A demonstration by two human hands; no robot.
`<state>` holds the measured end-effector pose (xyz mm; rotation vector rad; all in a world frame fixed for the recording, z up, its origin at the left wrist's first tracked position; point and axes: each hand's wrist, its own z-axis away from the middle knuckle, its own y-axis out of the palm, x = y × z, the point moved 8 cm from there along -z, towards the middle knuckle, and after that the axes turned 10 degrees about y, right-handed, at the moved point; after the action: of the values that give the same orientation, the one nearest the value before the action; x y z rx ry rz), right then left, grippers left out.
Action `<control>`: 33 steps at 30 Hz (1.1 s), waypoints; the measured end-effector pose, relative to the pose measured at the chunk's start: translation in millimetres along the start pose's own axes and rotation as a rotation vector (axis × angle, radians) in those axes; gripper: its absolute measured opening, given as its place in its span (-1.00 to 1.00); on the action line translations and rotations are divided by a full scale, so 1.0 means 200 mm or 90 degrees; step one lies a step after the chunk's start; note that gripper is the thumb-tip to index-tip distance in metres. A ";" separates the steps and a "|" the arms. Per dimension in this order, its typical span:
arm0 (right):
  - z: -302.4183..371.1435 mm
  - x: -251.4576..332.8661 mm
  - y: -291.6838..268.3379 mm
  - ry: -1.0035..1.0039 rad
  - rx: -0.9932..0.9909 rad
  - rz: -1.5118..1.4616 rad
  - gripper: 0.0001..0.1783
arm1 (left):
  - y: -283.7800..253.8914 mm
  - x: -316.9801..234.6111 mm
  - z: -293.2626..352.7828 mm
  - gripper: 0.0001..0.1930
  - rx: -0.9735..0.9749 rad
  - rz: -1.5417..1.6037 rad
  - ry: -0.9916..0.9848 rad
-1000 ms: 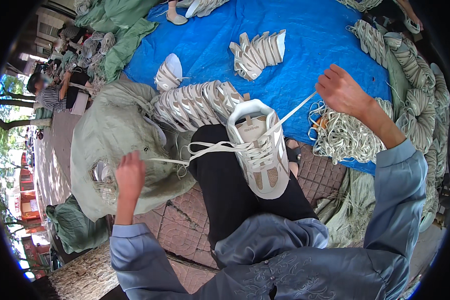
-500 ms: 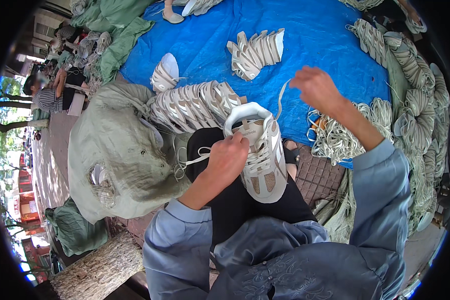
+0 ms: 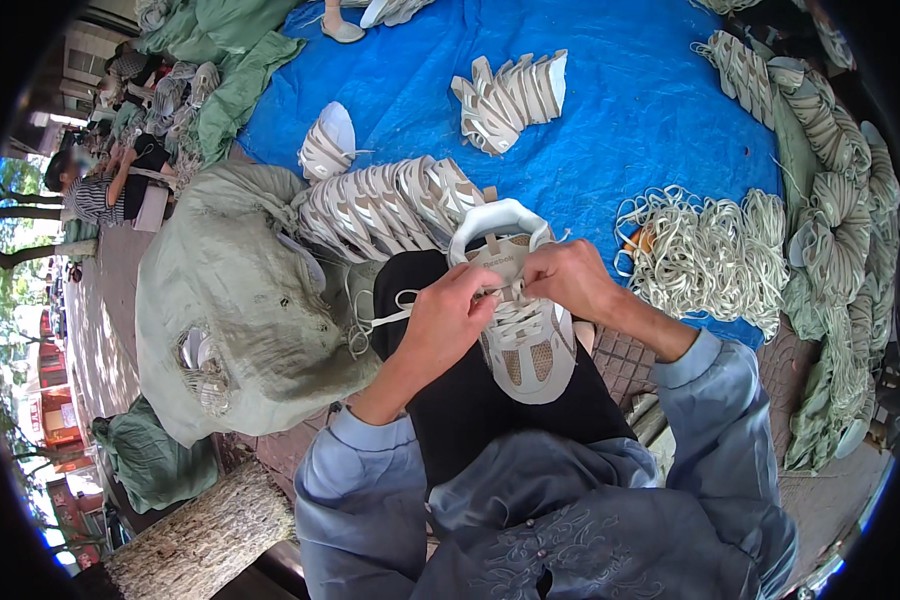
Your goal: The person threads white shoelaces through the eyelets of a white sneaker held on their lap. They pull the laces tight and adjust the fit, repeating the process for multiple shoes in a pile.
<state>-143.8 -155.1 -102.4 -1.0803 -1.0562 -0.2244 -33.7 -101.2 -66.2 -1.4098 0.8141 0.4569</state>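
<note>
A white and beige sneaker upper [image 3: 530, 372] rests across my black-clad knees, toe toward me, padded collar away. White laces [image 3: 517, 328] cross its lower eyelets. My left hand [image 3: 448, 318] is closed in a pinch on the left eyelet edge below the tongue. From beneath that hand a white shoelace [image 3: 382, 321] trails left over my knee. Opposite it, my right hand [image 3: 573, 283] has its thumb and forefinger pinched together at the right eyelet edge, on the shoelace there. The fingertips hide the exact grip.
Stacked sneaker uppers [image 3: 390, 208] lie beyond my knees, beside a bulging pale sack [image 3: 240, 290]. Another stack [image 3: 510, 100] and a single upper [image 3: 328, 145] sit on the blue tarp [image 3: 630, 90]. A heap of white laces [image 3: 715, 260] lies right. Bundled uppers [image 3: 835, 220] line the far right.
My right hand has come down and left from above the tarp, where it held a lace pulled out, to the upper's eyelets. My left hand has stayed nearly in place.
</note>
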 end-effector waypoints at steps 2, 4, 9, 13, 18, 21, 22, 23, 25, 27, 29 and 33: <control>-0.01 -0.04 0.02 0.076 0.086 -0.074 -0.91 | 0.00 0.00 -0.01 -0.78 -0.003 0.048 0.011; -0.02 -0.04 -0.03 0.085 0.071 -0.151 -0.92 | 0.03 -0.01 -0.04 -0.79 0.001 0.042 0.017; -0.02 -0.09 -0.09 0.146 0.057 -0.140 -0.87 | 0.13 -0.04 -0.11 -0.86 0.020 -0.278 0.043; 0.03 -0.16 -0.07 0.191 0.127 -0.210 -0.83 | 0.16 -0.06 -0.13 -0.92 -0.001 -0.249 0.077; 0.06 -0.09 -0.02 0.075 0.129 -0.209 -0.70 | 0.05 0.10 -0.06 -0.99 0.041 0.157 -0.067; 0.07 -0.04 0.02 0.016 0.108 -0.055 -0.66 | 0.02 0.17 -0.01 -0.94 0.087 0.312 -0.159; 0.07 -0.04 0.03 0.025 0.104 -0.050 -0.66 | 0.03 0.19 0.01 -0.93 0.095 0.379 -0.194; 0.06 -0.04 0.03 0.033 0.109 -0.049 -0.67 | 0.03 0.18 0.02 -0.92 0.116 0.389 -0.178; 0.05 -0.04 0.04 0.049 0.129 -0.038 -0.68 | 0.05 0.17 0.03 -0.94 0.127 0.466 -0.176; 0.03 -0.02 0.05 0.057 0.155 -0.008 -0.71 | 0.06 0.16 0.02 -0.94 0.139 0.528 -0.170; 0.01 -0.01 0.05 0.077 0.187 -0.072 -0.76 | 0.07 0.14 0.01 -0.93 0.155 0.577 -0.162; -0.01 -0.05 0.09 0.217 0.316 -0.142 -0.83 | 0.07 0.11 -0.02 -0.93 0.200 0.474 -0.141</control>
<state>-136.9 -150.5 -121.9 -0.4563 -0.8581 -0.2943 -30.4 -107.7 -91.9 -0.7154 1.1593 0.9858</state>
